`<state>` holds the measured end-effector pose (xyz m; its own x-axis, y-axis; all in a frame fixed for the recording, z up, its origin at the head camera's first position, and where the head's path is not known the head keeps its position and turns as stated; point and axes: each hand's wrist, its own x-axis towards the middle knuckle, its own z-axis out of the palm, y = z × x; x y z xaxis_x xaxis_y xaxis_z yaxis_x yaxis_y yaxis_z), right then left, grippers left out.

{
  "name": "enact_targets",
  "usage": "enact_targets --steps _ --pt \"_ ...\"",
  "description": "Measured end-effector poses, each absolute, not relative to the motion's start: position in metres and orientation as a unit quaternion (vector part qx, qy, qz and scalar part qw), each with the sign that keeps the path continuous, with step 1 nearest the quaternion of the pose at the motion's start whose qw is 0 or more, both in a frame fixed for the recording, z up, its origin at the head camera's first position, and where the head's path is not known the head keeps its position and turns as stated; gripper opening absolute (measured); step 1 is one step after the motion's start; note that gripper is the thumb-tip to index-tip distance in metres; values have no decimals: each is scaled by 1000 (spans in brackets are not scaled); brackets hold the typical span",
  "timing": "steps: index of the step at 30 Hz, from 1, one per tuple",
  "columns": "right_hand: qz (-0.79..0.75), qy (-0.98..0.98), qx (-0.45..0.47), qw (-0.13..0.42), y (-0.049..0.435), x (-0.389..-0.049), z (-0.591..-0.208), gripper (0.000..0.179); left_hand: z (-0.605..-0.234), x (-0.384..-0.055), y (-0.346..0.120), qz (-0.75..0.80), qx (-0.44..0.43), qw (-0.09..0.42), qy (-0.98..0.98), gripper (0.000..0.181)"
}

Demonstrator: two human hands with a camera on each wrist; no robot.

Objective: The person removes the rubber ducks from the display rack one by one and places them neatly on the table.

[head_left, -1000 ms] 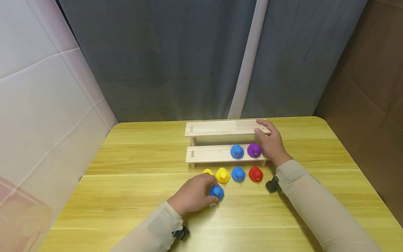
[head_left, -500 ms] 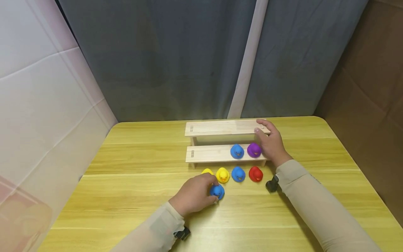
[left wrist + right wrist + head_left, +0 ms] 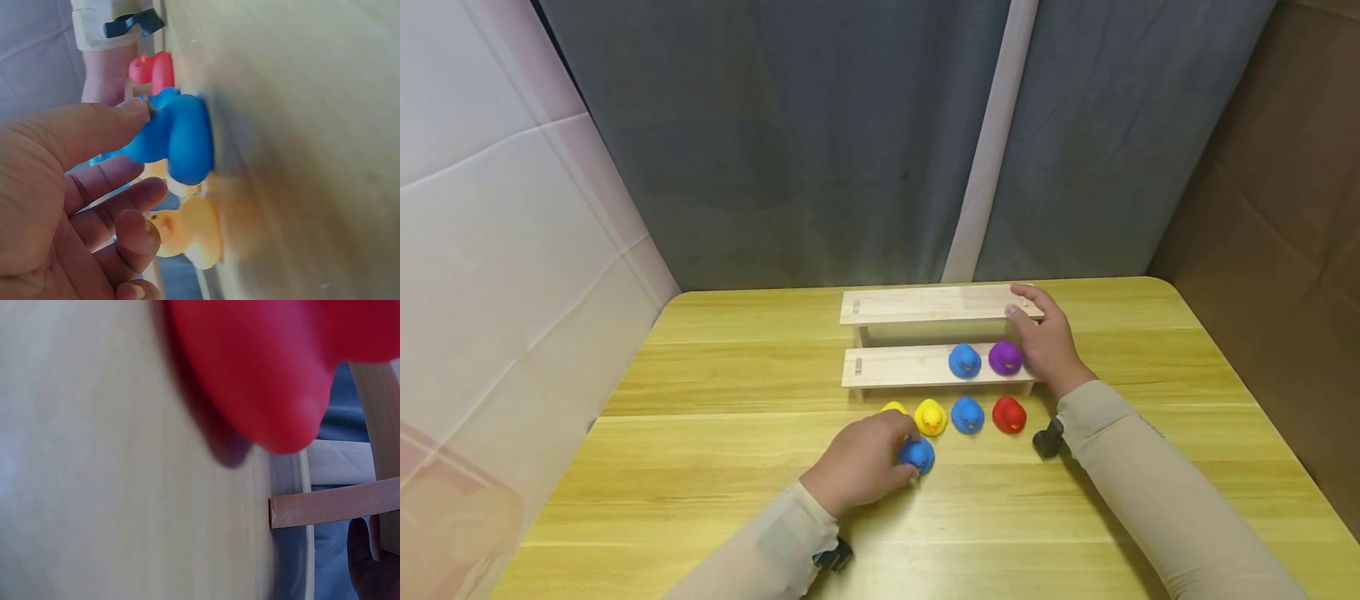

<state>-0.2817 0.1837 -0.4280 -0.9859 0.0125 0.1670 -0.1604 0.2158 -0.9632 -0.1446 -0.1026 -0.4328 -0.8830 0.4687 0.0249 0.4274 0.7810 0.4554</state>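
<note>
In the head view my left hand (image 3: 861, 464) pinches a blue toy duck (image 3: 919, 455) on the table, in front of a row of ducks. The left wrist view shows the thumb against this blue duck (image 3: 189, 140); the index fingertip is mostly hidden. My right hand (image 3: 1055, 347) grips the right end of the upper board of a two-tier wooden shelf (image 3: 917, 308), thumb at the front edge and a finger across the top. On the lower board, beside that hand, stand a purple duck (image 3: 1006, 357) and another blue duck (image 3: 966, 361).
Along the shelf's front, on the wooden table (image 3: 700, 467), are a red duck (image 3: 1009, 415), a blue duck (image 3: 967, 415), a yellow duck (image 3: 931, 417) and a second yellow duck (image 3: 894, 407) partly behind my left hand. A grey curtain (image 3: 775, 150) hangs behind the table.
The blue duck under my left hand tips very slightly. Both hands otherwise keep their places, and the shelf and the other ducks have not moved.
</note>
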Motion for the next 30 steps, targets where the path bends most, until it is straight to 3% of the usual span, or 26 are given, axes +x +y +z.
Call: enact_targets --steps 6,13,18,30 --pt "627 -775 46 67 182 -276 -421 48 -415 -150 -111 294 211 34 932 34" --pt "627 -774 45 71 183 -276 -423 47 -396 -171 -125 403 191 -96 890 44" --pt "627 -775 46 68 183 -276 -423 47 -395 -188 -131 465 150 -159 858 43" --pt "623 -776 51 83 190 -298 -450 47 -413 -225 -140 551 37 -164 818 48"
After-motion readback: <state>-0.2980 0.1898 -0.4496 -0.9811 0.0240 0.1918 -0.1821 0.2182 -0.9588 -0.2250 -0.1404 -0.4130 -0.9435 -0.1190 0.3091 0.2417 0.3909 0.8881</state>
